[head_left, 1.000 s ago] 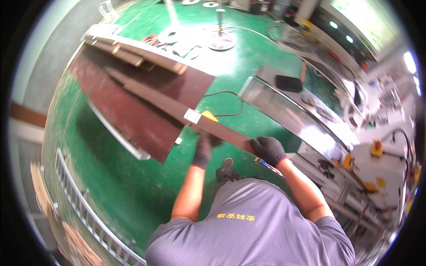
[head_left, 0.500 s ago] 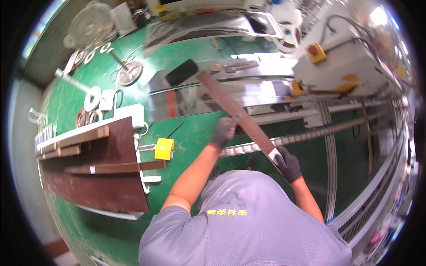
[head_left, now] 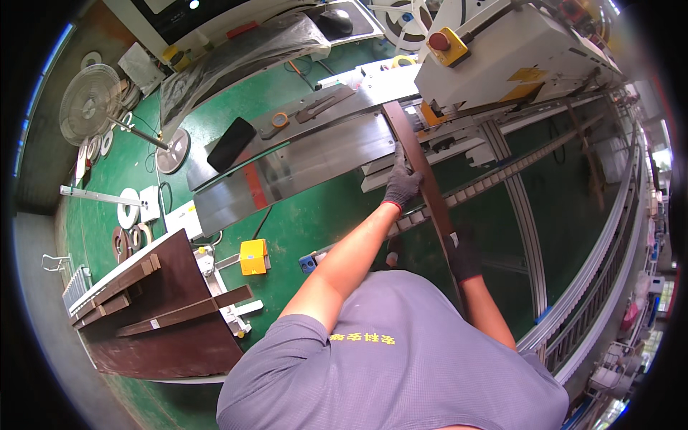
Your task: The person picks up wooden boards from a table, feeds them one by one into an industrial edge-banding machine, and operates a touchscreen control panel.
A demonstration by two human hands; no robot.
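Observation:
A long, narrow brown board slants across in front of me, its far end over the right end of the grey metal worktable. My left hand, in a dark grey glove, is closed at the board's left edge, with one finger stretched along it. Lower down, my right hand, gloved too, grips the board near a small white label. The right fingers are partly lost in shadow. The board's near end runs down beside my body.
A black phone, a tape roll and a flat grey tool lie on the metal top. Right of it stands a white machine with a red stop button. A brown panel bearing strips is at left; a conveyor rail runs behind the board.
The board has swung steeper, and its far end has moved right toward the machine. My left hand has shifted right and slightly up along with it. The view has turned.

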